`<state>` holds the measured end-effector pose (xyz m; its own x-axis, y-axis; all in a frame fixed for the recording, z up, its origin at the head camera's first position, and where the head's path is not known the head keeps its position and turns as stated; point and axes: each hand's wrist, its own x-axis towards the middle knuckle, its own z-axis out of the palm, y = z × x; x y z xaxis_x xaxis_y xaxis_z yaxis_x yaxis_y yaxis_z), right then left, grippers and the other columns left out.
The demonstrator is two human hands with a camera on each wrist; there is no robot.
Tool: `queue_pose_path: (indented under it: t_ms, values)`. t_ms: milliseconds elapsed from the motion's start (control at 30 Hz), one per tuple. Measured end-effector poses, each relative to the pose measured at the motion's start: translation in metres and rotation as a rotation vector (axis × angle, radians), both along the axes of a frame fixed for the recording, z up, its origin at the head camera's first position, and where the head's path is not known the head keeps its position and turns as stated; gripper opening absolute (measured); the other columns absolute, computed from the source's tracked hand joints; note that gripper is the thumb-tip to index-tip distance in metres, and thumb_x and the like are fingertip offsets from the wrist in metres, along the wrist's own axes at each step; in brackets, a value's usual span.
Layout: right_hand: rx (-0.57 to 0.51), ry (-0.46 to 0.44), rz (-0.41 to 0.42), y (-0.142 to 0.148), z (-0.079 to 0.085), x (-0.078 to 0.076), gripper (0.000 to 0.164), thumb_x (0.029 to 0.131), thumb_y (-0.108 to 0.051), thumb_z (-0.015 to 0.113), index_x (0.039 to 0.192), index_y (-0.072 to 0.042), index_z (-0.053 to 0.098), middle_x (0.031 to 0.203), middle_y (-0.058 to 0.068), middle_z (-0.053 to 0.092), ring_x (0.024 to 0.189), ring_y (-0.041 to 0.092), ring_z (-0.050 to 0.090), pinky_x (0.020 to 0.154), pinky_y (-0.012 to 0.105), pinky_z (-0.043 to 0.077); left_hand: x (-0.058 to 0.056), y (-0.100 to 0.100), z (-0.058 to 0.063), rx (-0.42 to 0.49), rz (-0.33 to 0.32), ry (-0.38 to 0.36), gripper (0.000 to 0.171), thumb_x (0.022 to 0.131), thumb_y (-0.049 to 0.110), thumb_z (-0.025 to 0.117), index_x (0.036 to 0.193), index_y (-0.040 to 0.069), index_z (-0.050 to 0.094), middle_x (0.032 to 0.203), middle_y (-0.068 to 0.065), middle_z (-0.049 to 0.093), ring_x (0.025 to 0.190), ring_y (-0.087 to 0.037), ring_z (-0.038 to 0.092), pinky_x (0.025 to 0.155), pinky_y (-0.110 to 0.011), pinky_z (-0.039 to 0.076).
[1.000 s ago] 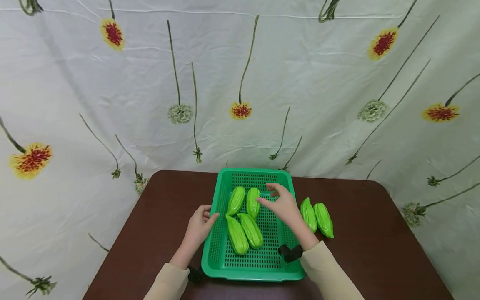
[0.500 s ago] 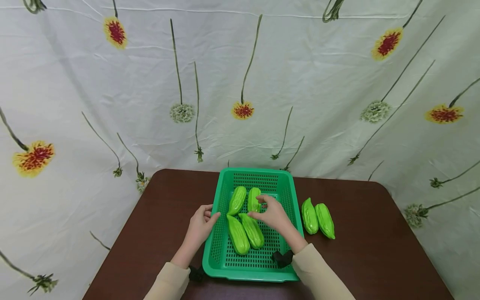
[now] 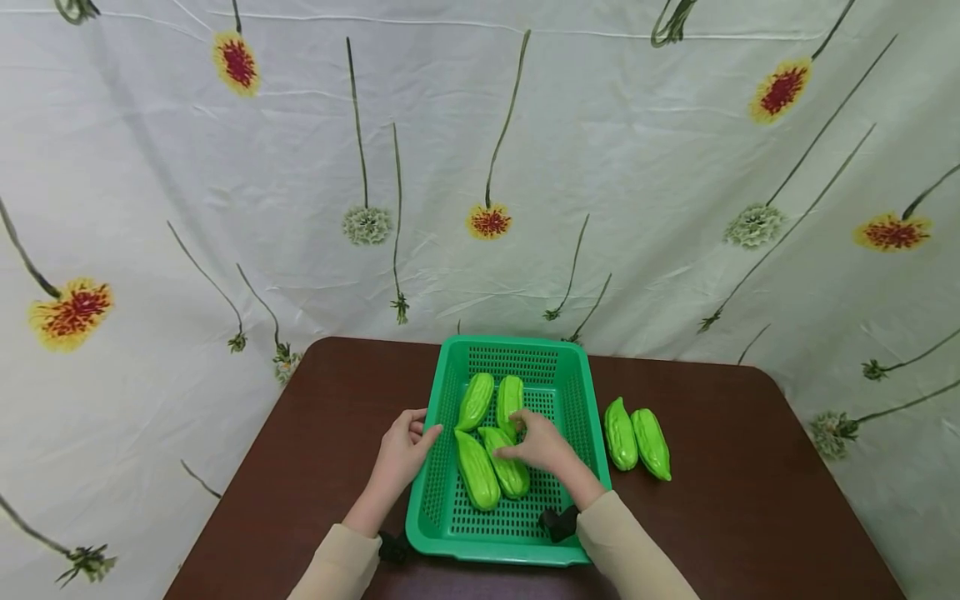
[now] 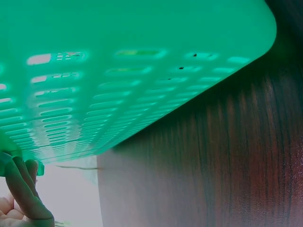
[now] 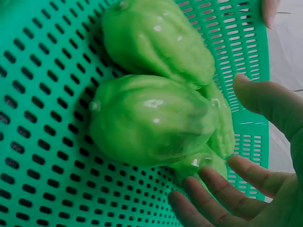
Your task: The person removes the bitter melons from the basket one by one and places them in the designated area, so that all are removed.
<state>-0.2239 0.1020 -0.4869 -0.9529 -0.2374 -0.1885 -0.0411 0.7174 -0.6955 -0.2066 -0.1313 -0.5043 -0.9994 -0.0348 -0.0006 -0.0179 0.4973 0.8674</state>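
A green plastic basket with slotted walls holds several light green, ridged bitter melons, two toward the back and two nearer the front. My left hand grips the basket's left rim, thumb on top; its fingers show at the rim in the left wrist view. Over the front right bitter melon is my right hand, fingers spread and nothing held. In the right wrist view, that hand's fingertips lie beside the bitter melons, apart from the nearest bitter melon there.
Outside the basket on the right, two more bitter melons lie side by side on the dark brown table. A white cloth printed with flowers hangs behind the table's far edge.
My right hand has moved down and toward me, from the back right bitter melon to above the front right one. The left hand stays at the rim.
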Motion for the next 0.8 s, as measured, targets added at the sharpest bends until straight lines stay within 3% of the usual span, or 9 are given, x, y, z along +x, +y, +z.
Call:
queue_pose_path:
  t_ms: [433,800]
  values:
    - [0.065,-0.107,0.025,-0.0007,-0.0054,0.0034,0.065,0.076,-0.027,0.086,0.125,0.003,0.054,0.102,0.012,0.061,0.089,0.024,0.059,0.073,0.042,0.050,-0.0009,0.0006,0.0000,-0.001,0.006,-0.009,0.045,0.097,0.020,0.065,0.133,-0.004,0.053,0.099,-0.013,0.056,0.080,-0.017,0.054,0.067,-0.030,0.045]
    - [0.115,-0.124,0.039,-0.0010,-0.0115,0.0055,0.065,0.077,-0.027,0.085,0.125,0.002,0.053,0.115,0.019,0.063,0.104,0.034,0.062,0.083,0.047,0.051,0.0003,0.0002,-0.0006,-0.006,0.006,0.006,0.045,0.096,0.019,0.066,0.132,-0.005,0.053,0.098,-0.013,0.057,0.080,-0.016,0.054,0.067,-0.030,0.045]
